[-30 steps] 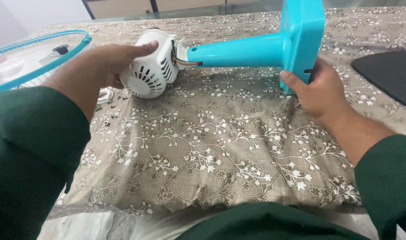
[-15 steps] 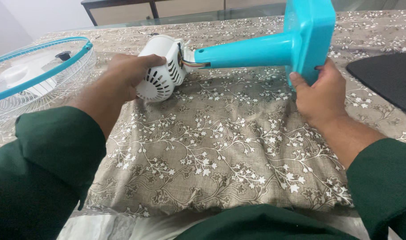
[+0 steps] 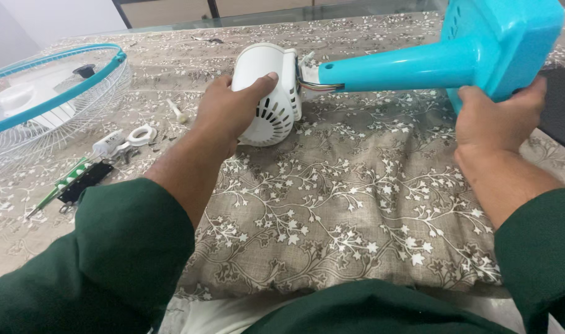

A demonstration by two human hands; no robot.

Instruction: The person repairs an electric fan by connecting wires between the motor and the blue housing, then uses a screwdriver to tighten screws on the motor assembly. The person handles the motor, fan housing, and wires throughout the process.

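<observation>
The table (image 3: pixel 369 204) in front of me is covered with a grey-brown cloth printed with white flowering branches, and everything lies on it. Far to my left sits the round wire fan guard (image 3: pixel 44 102) with its turquoise rim, lying flat, well apart from what I am holding. Across the middle runs the fan body on its side: the square turquoise base (image 3: pixel 511 37) is up at my right, lifted clear of the cloth, and the turquoise stem (image 3: pixel 406 68) reaches from it leftward to the white motor housing (image 3: pixel 267 93), whose slotted end rests on the cloth.

My right hand (image 3: pixel 493 120) is wrapped around the lower edge of the base, fingers curled up behind it, bearing it from below. My left hand (image 3: pixel 230 111) is closed over the motor housing, thumb lying across its top and the palm against its near side.

Left of my forearm, small parts are scattered: a black strip with green pieces (image 3: pixel 78 182), a white ring-shaped piece (image 3: pixel 140 134) beside a small white part, and a short white pin (image 3: pixel 177 111) nearer the housing.
</observation>
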